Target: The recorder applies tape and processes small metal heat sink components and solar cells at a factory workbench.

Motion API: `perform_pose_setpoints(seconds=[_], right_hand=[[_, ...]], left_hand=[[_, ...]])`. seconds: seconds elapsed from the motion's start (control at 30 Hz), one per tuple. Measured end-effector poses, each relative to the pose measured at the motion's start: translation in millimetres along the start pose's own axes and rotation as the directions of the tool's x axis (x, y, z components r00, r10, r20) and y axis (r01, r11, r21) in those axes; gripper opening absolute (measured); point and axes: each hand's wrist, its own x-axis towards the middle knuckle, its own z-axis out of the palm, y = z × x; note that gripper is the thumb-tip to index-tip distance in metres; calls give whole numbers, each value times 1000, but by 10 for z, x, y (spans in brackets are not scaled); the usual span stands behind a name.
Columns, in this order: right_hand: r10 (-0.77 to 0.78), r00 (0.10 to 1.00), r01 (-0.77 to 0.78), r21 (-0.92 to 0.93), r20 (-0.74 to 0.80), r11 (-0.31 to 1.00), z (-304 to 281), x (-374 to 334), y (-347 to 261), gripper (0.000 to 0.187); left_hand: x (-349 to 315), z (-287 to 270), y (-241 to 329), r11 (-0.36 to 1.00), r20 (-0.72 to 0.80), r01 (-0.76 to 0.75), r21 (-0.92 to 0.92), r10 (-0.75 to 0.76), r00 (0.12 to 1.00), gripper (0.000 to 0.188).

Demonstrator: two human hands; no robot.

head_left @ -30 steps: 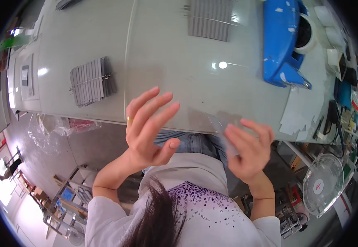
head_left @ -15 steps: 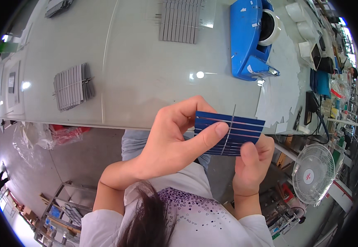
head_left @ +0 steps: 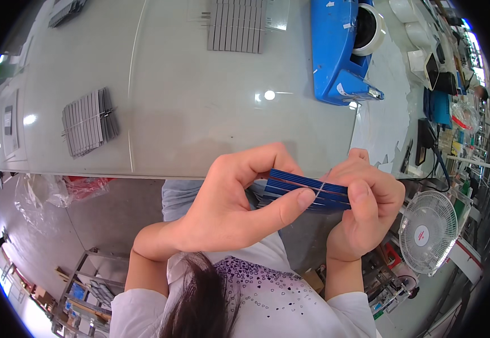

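Observation:
Between my two hands is a bundle of thin dark blue solar cell strips (head_left: 293,182), with a thin metal ribbon crossing them near the middle. My left hand (head_left: 236,197) pinches the left part, its thumb lying across the top near the ribbon. On the right end, my right hand (head_left: 366,205) grips with thumb and fingers. The strips are tilted and bunched, so their undersides are hidden. Over the table's near edge the bundle is held in the air. A stack of grey strips (head_left: 90,122) lies to the left on the table, and another grey stack (head_left: 237,25) lies farther away.
A blue tape dispenser (head_left: 335,56) with a white tape roll (head_left: 376,31) stands at the far right on a torn white sheet (head_left: 377,124). To the right is a white fan (head_left: 429,232). Plastic bags (head_left: 45,197) hang below the table's left edge.
My right hand has moved up and taken hold of the strips' right end. The strips have tipped to a flatter, narrower view and sit slightly lower.

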Motion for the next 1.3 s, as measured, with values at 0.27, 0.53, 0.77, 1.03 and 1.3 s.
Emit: perform_pose_setpoints(seconds=[0.27, 0.53, 0.77, 1.03, 1.3], right_hand=[[34, 998, -35, 5, 53, 999, -32, 19, 59, 16], [-20, 997, 12, 92, 79, 996, 66, 66, 231, 29], [-428, 903, 369, -563, 31, 739, 100, 8, 683, 24], [-425, 895, 381, -725, 135, 573, 347, -204, 866, 46], [-227, 647, -578, -662, -728, 477, -2311, -331, 1831, 39]], left_hand=[[0, -57, -41, 988, -8, -74, 139, 75, 997, 9], [108, -219, -18, 848, -5, -315, 426, 350, 937, 11], [107, -560, -26, 731, -87, -250, 635, 389, 917, 56], [-61, -737, -58, 298, 39, -218, 929, 509, 860, 43], [73, -764, 17, -164, 357, -319, 933, 338, 871, 34]])
